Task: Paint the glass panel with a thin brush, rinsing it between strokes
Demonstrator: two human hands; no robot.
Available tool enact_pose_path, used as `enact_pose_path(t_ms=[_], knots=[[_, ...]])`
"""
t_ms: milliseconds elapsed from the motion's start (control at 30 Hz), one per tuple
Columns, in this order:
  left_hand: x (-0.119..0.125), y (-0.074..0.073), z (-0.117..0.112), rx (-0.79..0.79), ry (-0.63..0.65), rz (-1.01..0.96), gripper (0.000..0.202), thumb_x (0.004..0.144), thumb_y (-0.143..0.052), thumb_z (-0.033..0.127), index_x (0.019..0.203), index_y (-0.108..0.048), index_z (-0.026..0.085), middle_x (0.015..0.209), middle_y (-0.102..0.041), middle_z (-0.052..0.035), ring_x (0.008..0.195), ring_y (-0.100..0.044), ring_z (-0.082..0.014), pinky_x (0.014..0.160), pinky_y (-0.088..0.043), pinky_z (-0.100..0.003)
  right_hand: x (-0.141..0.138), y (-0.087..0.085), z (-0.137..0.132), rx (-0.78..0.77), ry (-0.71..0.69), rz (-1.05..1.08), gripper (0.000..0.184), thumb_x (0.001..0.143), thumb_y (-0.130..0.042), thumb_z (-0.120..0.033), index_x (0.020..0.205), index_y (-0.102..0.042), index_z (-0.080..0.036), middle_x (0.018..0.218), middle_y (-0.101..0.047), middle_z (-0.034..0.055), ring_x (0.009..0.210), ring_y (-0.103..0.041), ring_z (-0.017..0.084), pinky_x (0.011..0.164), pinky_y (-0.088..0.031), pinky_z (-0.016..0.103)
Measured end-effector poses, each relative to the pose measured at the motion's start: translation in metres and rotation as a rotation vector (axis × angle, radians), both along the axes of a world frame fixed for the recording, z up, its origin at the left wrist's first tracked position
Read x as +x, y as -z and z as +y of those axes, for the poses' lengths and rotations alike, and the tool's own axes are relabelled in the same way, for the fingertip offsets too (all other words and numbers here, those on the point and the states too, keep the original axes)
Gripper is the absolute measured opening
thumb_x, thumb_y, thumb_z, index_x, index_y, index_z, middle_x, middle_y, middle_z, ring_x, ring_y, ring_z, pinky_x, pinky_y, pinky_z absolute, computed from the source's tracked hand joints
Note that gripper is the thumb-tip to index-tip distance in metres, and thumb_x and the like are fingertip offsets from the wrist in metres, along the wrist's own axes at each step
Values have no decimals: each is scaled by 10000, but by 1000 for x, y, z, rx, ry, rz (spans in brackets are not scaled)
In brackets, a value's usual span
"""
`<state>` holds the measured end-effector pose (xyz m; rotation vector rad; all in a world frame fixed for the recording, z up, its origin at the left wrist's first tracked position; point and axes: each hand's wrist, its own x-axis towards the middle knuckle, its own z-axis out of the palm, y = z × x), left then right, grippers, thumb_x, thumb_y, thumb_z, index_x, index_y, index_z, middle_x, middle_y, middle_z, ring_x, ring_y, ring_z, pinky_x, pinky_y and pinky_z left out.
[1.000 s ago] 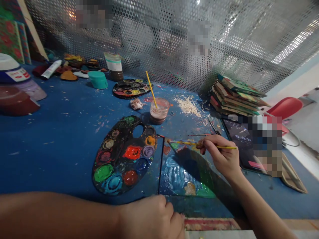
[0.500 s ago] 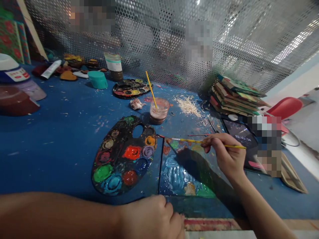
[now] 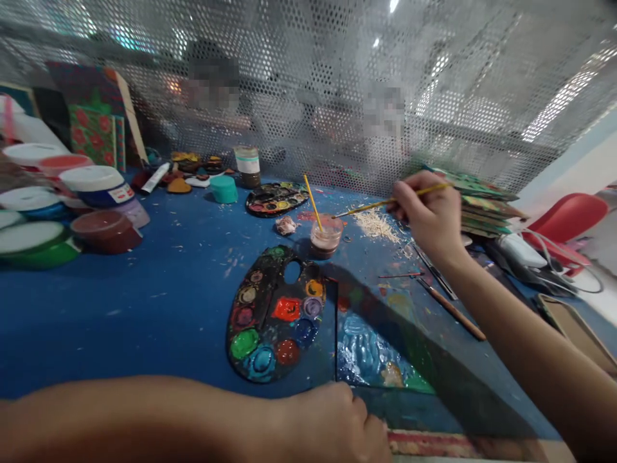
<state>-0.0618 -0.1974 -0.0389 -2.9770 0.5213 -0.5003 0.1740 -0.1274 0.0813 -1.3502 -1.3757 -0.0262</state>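
Observation:
My right hand (image 3: 427,218) pinches a thin yellow paintbrush (image 3: 371,207), its tip over the rim of a clear cup (image 3: 326,239) of cloudy pinkish water. A second yellow brush (image 3: 312,202) leans upright in that cup. Below lies a black oval palette (image 3: 265,302) with wells of red, green, blue, orange and purple paint. To its right is a small painted panel (image 3: 361,347) with wet blue and green paint, partly under the arm's shadow. My left hand (image 3: 340,421) rests curled at the table's near edge, below the panel; its fingertips are hidden.
Paint tubs (image 3: 101,228) crowd the left side. A second palette (image 3: 274,199), a jar (image 3: 248,167) and a teal cap (image 3: 223,190) stand behind. Wood shavings (image 3: 378,225), a wooden-handled tool (image 3: 453,310) and stacked panels (image 3: 491,199) lie right. Perforated metal mesh (image 3: 308,83) rises behind.
My right hand has lifted the brush from above the panel, up and away, to the water cup. The phone at the right no longer shows. The view has shifted; my left hand stays curled.

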Motion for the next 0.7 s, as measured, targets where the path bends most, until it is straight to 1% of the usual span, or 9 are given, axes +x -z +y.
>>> enact_pose_path(t_ms=[67,133,167,233,333,400,500,633,700], knots=[[-1,3,-2,10,-10,-17,73,805,-619,173,861,-577,151,631,-515,25,457,-454,-140,353,-269,-298,-11,-9,28,-181,-60,-192,220,841,-610,-312,663,-573,-189,534,-586,-18,472,-489,82,481,-350,236],[-1,6,-4,19,-25,-25,81,800,-628,167,857,-572,153,636,-531,22,463,-476,-141,352,-267,-299,-20,-10,52,-392,-140,-340,236,813,-643,-301,622,-579,-178,510,-573,-28,460,-468,73,487,-334,231],[0,8,-6,24,-27,-25,81,801,-631,165,852,-570,155,635,-536,22,462,-483,-139,350,-265,-298,-24,-8,62,-484,-184,-384,243,800,-655,-290,600,-579,-177,491,-567,-35,442,-460,69,480,-328,227],[2,12,-7,33,-28,-17,73,810,-637,174,834,-569,158,614,-533,27,455,-491,-136,341,-258,-296,-29,-5,74,-583,-236,-417,248,793,-650,-240,566,-570,-180,450,-546,-49,409,-451,64,468,-320,221],[7,14,-8,-3,-6,46,89,816,-649,205,800,-572,165,601,-557,25,449,-505,-136,319,-239,-300,-32,-3,82,-593,-240,-424,240,795,-626,-183,561,-572,-185,435,-552,-50,392,-466,68,460,-324,218],[11,13,-8,-42,9,122,100,813,-656,215,779,-572,171,609,-588,19,445,-518,-141,301,-215,-303,-32,-2,84,-620,-256,-432,238,792,-633,-189,559,-583,-187,431,-564,-47,380,-474,72,445,-325,216],[13,8,-9,-34,21,206,60,830,-636,194,797,-594,166,610,-603,14,450,-535,-146,289,-199,-297,-30,-2,86,-638,-249,-434,260,811,-618,-189,555,-574,-187,416,-558,-50,358,-454,62,426,-311,207],[13,9,-10,-40,2,209,58,829,-626,157,884,-625,138,651,-623,5,478,-553,-147,295,-226,-298,-31,-7,85,-660,-239,-444,279,828,-617,-210,556,-561,-186,421,-563,-45,352,-448,64,434,-320,214],[13,13,-10,-65,3,191,92,822,-631,145,912,-629,124,664,-631,3,484,-557,-145,297,-238,-303,-33,-12,80,-619,-203,-452,282,839,-602,-215,563,-549,-187,432,-552,-47,373,-446,68,456,-318,223]])
